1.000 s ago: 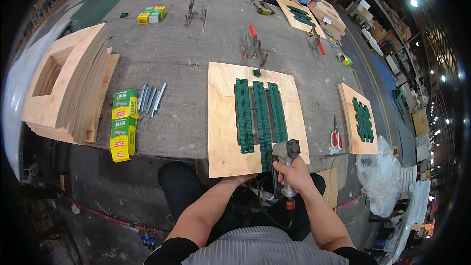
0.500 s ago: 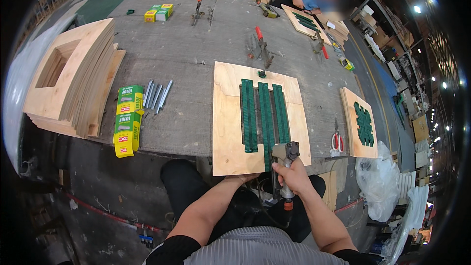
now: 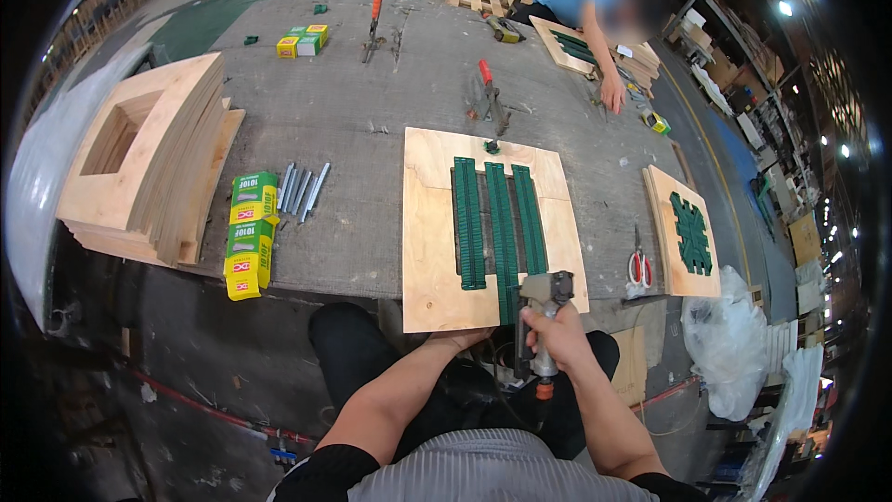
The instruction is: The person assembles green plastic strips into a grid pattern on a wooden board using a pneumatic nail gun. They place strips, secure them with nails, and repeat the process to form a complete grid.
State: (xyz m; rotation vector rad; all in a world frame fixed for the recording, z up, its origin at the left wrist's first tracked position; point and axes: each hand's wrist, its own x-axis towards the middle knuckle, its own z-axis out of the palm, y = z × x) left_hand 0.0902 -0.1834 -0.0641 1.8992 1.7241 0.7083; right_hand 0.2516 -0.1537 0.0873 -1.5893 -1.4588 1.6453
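My right hand [image 3: 559, 335] is wrapped round the handle of a pneumatic staple gun [image 3: 546, 292]. Its head is over the near edge of a square plywood frame [image 3: 432, 260], beside the lower end of the middle green webbing strap [image 3: 502, 223]. Three such straps run lengthwise across the frame's opening; the middle one reaches the near edge. My left hand [image 3: 455, 342] is at that edge, left of the gun, with its fingers hidden beneath the board. A hose hangs from the gun's orange-red fitting [image 3: 544, 391].
Stacked plywood frames [image 3: 139, 167] stand at left, beside staple boxes [image 3: 249, 237] and loose staple strips [image 3: 302, 191]. Scissors [image 3: 638, 265] and a board with woven green webbing [image 3: 690, 232] lie at right. Beyond are a red-handled clamp tool [image 3: 490, 88] and a co-worker's hand [image 3: 612, 93].
The co-worker's arm has stretched out over the table, the hand now where a red-handled tool showed. My view has shifted slightly; both my hands stay nearly in place.
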